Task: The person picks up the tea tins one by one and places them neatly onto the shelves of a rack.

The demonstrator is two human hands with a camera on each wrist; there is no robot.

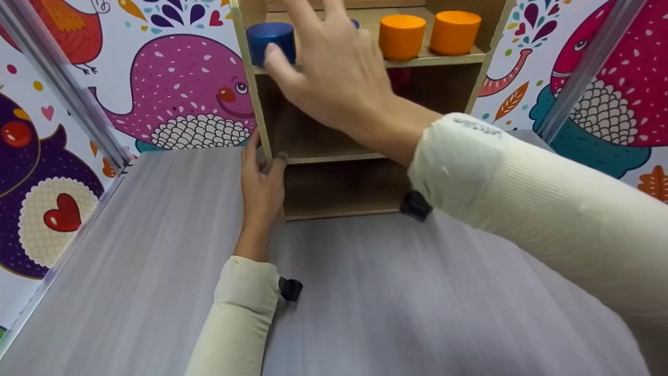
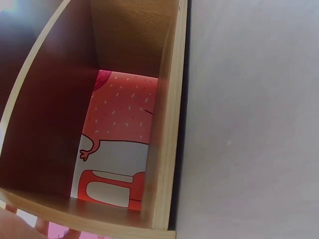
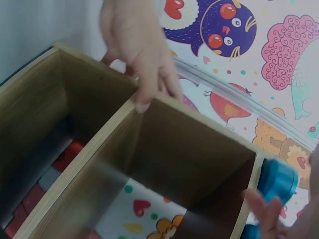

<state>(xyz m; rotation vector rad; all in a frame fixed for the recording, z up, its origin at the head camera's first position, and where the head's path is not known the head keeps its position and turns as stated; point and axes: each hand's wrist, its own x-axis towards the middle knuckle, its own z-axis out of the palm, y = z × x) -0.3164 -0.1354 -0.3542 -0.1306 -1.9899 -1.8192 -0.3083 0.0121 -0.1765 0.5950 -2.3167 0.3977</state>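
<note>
A small wooden shelf unit (image 1: 334, 155) stands on the table, with several tiers open at the front. My left hand (image 1: 261, 183) holds its left side panel, thumb on the front edge and fingers along the outside. My right hand (image 1: 344, 73) reaches across the upper tier with fingers spread and thumb out, in front of a blue cylinder (image 1: 271, 42). In the right wrist view its fingertips (image 3: 266, 214) are close to the blue cylinder (image 3: 279, 181); contact cannot be told. A second blue cylinder (image 1: 356, 24) is mostly hidden behind that hand. Two orange cylinders (image 1: 402, 36) stand to the right.
The grey wood-grain table (image 1: 355, 303) extends in front of the unit. Walls printed with cartoon animals (image 1: 188, 89) stand behind and at the sides, with metal posts (image 1: 68, 83) at the corners. Black wrist devices (image 1: 290, 289) stick out from the sleeves.
</note>
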